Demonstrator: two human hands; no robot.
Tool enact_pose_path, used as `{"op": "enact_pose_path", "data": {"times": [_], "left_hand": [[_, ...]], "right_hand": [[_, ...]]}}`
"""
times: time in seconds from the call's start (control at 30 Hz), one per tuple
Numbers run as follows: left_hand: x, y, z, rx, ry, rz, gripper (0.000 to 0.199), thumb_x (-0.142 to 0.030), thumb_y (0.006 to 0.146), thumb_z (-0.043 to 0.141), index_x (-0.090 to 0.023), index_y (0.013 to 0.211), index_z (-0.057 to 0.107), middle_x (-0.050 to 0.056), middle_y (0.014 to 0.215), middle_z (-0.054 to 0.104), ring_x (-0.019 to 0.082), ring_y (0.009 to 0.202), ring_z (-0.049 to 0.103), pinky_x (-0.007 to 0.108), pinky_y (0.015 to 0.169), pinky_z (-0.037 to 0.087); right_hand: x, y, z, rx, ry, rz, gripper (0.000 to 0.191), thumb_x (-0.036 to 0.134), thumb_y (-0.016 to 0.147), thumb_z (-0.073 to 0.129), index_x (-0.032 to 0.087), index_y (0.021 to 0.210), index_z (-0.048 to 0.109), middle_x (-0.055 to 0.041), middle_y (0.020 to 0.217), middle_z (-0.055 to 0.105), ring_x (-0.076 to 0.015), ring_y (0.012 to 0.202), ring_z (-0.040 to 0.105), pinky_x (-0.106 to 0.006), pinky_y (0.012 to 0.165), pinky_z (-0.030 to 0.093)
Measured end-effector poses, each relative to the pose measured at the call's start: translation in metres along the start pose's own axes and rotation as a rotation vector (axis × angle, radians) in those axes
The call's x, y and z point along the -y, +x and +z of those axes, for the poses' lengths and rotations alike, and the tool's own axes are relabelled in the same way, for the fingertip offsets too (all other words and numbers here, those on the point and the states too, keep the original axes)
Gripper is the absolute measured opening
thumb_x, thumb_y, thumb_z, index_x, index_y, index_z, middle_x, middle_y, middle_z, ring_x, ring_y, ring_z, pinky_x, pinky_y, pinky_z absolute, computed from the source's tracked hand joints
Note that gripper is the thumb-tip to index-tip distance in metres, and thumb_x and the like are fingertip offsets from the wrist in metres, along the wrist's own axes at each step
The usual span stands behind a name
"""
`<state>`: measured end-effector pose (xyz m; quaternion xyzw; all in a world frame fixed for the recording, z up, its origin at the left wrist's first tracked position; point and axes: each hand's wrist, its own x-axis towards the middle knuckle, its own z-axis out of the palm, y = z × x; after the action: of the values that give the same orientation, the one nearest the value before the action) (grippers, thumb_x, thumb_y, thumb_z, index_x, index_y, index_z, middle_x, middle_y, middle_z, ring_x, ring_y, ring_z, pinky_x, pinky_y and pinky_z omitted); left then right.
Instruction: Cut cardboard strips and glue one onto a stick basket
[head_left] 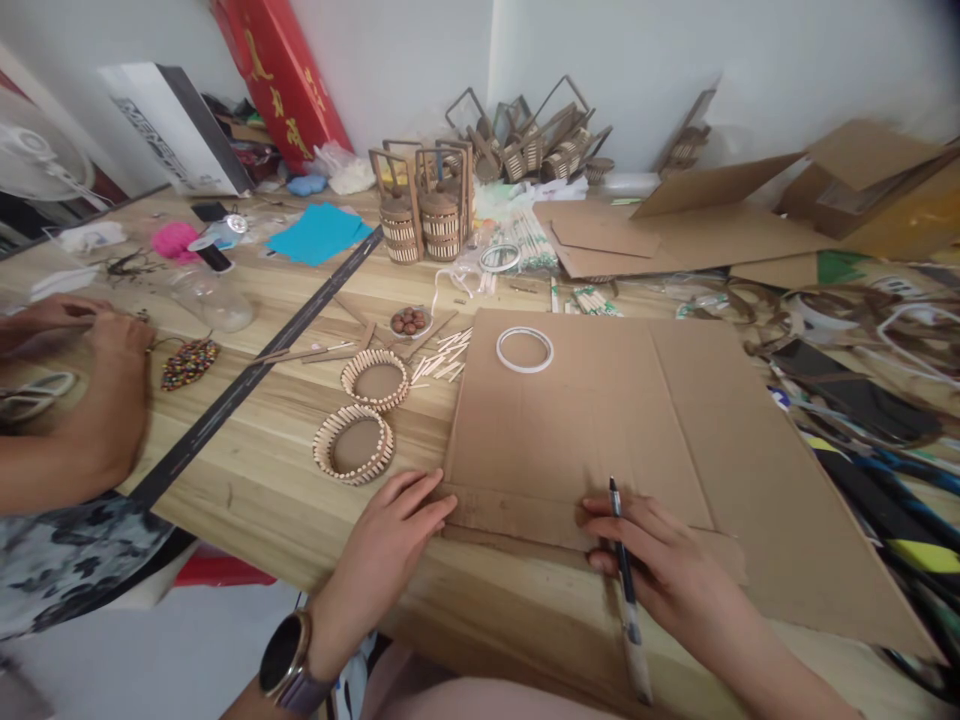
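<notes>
A large flat cardboard sheet [570,420] lies on the wooden table in front of me, with a narrow cardboard strip [517,515] along its near edge. My left hand [397,525], a watch on its wrist, rests at the strip's left end, fingers a little apart. In my right hand [652,550] is a black pen [624,560], held between the fingers over the strip's right part. A white tape ring [525,350] lies on the sheet. Left of it stand two round stick-walled rings, a nearer one [324,445] and a farther one [349,378].
Loose short sticks [442,358] and a bowl of brown beads [409,321] lie beyond the rings. Small lidded baskets [441,225] stand at the back. Tools and straps crowd the right side. Another person's arms [97,400] rest at the left, near colorful beads [189,365].
</notes>
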<state>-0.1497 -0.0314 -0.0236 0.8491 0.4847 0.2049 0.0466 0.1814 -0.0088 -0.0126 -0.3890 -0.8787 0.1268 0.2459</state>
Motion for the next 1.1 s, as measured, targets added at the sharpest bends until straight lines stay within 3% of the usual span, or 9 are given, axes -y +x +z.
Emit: {"op": "enact_pose_path", "data": {"times": [0.27,1.1], "left_hand": [[0.0039,-0.0021,0.0022,0.0,0.031,0.044,0.031,-0.011,0.094,0.049,-0.018,0.115,0.069,0.012,0.127,0.066,0.027,0.113,0.057,0.045,0.091,0.057],[0.0057,-0.0068,0.0058,0.028,0.087,0.062,0.033,-0.008,0.091,0.052,-0.018,0.118,0.068,0.012,0.129,0.064,0.028,0.114,0.055,0.045,0.092,0.054]], "right_hand": [[-0.0026,-0.002,0.0035,-0.04,-0.004,-0.028,0.011,0.021,0.092,0.057,0.024,0.098,0.066,-0.0081,0.103,0.075,-0.0227,0.099,0.07,-0.038,0.082,0.058],[0.0024,-0.0004,-0.0021,0.012,-0.083,-0.072,0.017,0.02,0.094,0.052,0.026,0.096,0.067,-0.0069,0.107,0.073,-0.0228,0.1,0.068,-0.037,0.082,0.057]]}}
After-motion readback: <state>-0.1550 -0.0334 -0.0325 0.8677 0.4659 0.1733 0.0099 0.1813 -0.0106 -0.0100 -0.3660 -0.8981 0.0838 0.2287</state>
